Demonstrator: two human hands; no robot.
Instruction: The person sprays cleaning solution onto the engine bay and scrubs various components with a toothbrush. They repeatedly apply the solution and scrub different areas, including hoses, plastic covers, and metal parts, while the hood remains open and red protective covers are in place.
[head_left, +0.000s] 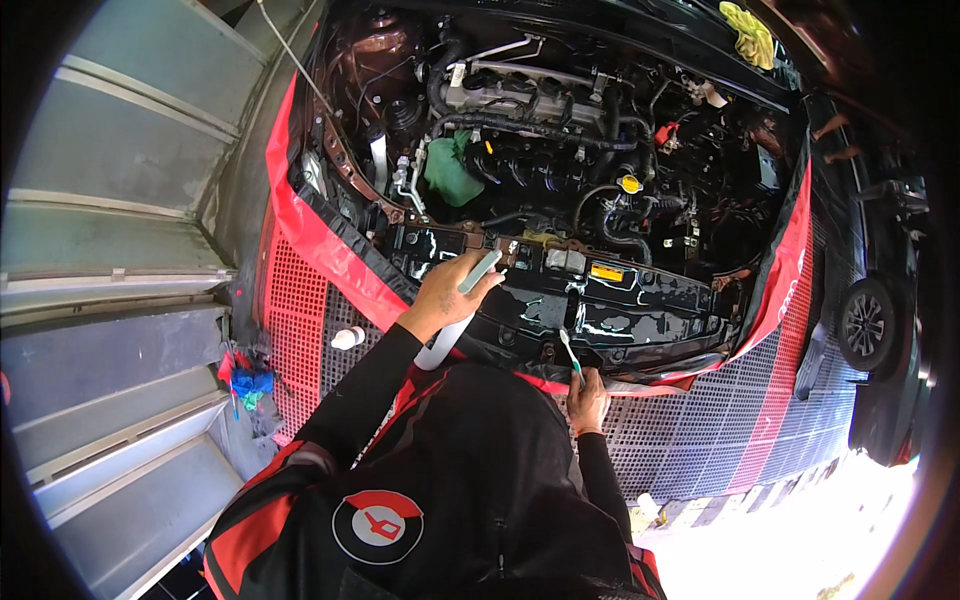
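Note:
My left hand (447,291) is closed around what looks like a spray bottle, with a pale green top (480,271) and a white body (444,343) below the palm. It is above the left part of the wet black front panel (540,307) of a car's engine bay. Lower and to the right, my right hand (589,402) grips a toothbrush (571,352), its pale head pointing up at the panel's front edge. A green cloth (453,170) lies in the engine bay beside the engine (530,100). A yellow cap (629,184) shows beyond the panel.
Red and black covers (345,245) drape the car's edges. A small white bottle (347,338) is on the red and grey grid floor (296,330). A yellow cloth (748,36) rests at the far right. Metal shutters (120,160) line the left; another vehicle's wheel (866,324) is at right.

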